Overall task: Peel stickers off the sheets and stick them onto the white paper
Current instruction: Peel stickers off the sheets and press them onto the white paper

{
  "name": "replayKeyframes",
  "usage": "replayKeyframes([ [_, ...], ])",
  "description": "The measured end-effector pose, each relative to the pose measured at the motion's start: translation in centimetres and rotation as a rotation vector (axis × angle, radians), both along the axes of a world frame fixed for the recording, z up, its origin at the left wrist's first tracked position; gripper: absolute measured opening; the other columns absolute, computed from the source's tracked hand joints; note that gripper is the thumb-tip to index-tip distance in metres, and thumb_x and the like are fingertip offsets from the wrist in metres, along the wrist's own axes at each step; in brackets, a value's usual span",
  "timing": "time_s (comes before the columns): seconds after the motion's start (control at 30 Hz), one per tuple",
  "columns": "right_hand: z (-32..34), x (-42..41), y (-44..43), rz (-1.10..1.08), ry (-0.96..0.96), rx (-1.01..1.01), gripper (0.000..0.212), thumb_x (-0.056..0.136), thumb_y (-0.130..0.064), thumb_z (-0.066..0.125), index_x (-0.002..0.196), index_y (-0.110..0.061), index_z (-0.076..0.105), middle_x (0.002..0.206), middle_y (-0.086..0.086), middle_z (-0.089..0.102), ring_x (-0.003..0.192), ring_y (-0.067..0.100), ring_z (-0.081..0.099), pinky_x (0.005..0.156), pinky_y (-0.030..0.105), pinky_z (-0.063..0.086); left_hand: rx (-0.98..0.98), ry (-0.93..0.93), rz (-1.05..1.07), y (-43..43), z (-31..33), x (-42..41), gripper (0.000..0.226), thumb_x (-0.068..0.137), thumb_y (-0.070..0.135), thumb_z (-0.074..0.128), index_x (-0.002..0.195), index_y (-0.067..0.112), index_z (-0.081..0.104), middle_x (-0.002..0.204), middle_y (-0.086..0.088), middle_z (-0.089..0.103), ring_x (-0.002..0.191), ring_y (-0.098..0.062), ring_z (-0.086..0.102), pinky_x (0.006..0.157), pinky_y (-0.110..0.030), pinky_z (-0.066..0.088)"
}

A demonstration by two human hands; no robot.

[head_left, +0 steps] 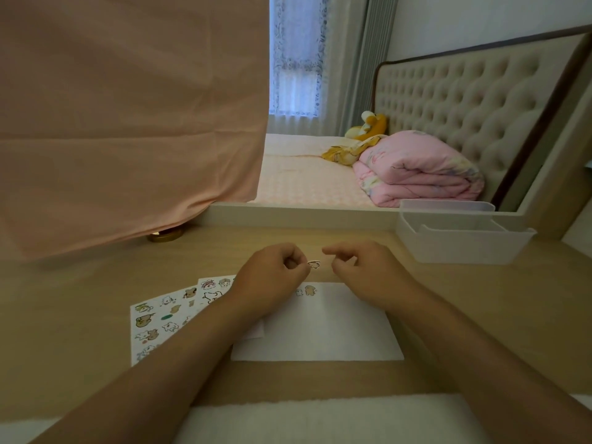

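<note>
Left hand (272,278): held above the desk (96,315), fingers curled. A small sticker (314,265) is pinched at the tips of thumb and forefinger.
Sticker: kept in the air between the two hands, near the far edge of the white paper (323,328), apart from it.
Right hand (363,270): held just beside the sticker, forefinger and thumb parted, the other fingers loosely curled; nothing is gripped.
White paper: laid flat on the desk under the wrists, and two stickers (306,290) are seen stuck near its far edge.
Sticker sheets (157,318): two, overlapped, laid left of the paper, partly covered by the left forearm.
Background: a white plastic tray (464,238) is set at the desk's far right, a pink cloth (128,123) is hung on the left, and a folded pink quilt (416,168) is seen on the bed (304,184).
</note>
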State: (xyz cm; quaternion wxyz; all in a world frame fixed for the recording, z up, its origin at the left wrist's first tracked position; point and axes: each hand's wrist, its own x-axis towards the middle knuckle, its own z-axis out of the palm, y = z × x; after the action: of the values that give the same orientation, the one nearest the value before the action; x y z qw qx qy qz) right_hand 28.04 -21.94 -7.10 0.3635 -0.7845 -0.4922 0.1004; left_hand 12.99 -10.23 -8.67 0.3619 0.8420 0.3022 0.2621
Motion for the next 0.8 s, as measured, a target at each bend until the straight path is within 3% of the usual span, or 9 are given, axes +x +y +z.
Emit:
replayKeyframes([
  [0.1,0.21,-0.28,0.12,0.062,0.098,0.106,0.015,0.092,-0.027,0.067,0.101,-0.034,0.077,0.09,-0.013,0.072,0.063,-0.008,0.058,0.069,0.02,0.044,0.096,0.05,-0.013,-0.17,0.02,-0.28,0.013,0.088,0.031,0.064,0.075,0.033,0.064,0.071,0.017,0.064,0.068,-0.002,0.059,0.066,-0.029,0.049],
  [0.23,0.24,-0.51,0.04,0.087,-0.002,0.096,0.01,0.086,-0.027,0.074,0.079,-0.033,0.076,0.082,-0.015,0.072,0.057,-0.003,0.055,0.062,0.023,0.043,0.178,0.068,-0.033,-0.43,0.0,-0.45,0.01,0.088,0.033,0.062,0.078,0.034,0.064,0.074,0.018,0.065,0.072,-0.002,0.06,0.066,-0.028,0.049],
  [0.43,0.15,-0.59,0.04,0.058,-0.023,0.081,0.005,0.084,-0.031,0.078,0.085,-0.033,0.073,0.079,-0.015,0.07,0.062,-0.007,0.057,0.064,0.02,0.043,0.238,0.105,-0.053,-0.64,0.26,-0.66,0.009,0.088,0.033,0.062,0.079,0.034,0.063,0.073,0.02,0.064,0.074,-0.002,0.06,0.063,-0.026,0.044],
  [0.67,0.55,-0.51,-0.26,0.09,-0.067,-0.025,0.011,0.086,-0.027,0.072,0.077,-0.031,0.075,0.079,-0.014,0.071,0.061,-0.007,0.058,0.062,0.02,0.045,0.292,0.097,-0.105,-0.54,0.07,-0.91,0.015,0.087,0.034,0.063,0.074,0.04,0.061,0.072,0.032,0.062,0.073,0.001,0.059,0.064,-0.026,0.045],
  [0.73,0.66,-0.43,-0.37,0.097,-0.058,-0.056,0.013,0.088,-0.027,0.07,0.076,-0.029,0.073,0.079,-0.012,0.071,0.059,-0.006,0.057,0.06,0.019,0.045,0.238,0.085,-0.097,-0.48,-0.07,-0.8,0.014,0.089,0.035,0.061,0.076,0.037,0.067,0.074,0.029,0.065,0.074,0.001,0.06,0.068,-0.027,0.049],
  [0.8,0.72,-0.25,-0.45,0.091,-0.045,-0.09,0.015,0.09,-0.027,0.068,0.076,-0.028,0.072,0.08,-0.01,0.07,0.06,-0.003,0.057,0.061,0.02,0.047,0.056,0.02,-0.072,-0.37,-0.05,-0.55,0.023,0.091,0.031,0.057,0.076,0.031,0.074,0.076,0.021,0.071,0.073,-0.001,0.064,0.072,-0.03,0.053],
])
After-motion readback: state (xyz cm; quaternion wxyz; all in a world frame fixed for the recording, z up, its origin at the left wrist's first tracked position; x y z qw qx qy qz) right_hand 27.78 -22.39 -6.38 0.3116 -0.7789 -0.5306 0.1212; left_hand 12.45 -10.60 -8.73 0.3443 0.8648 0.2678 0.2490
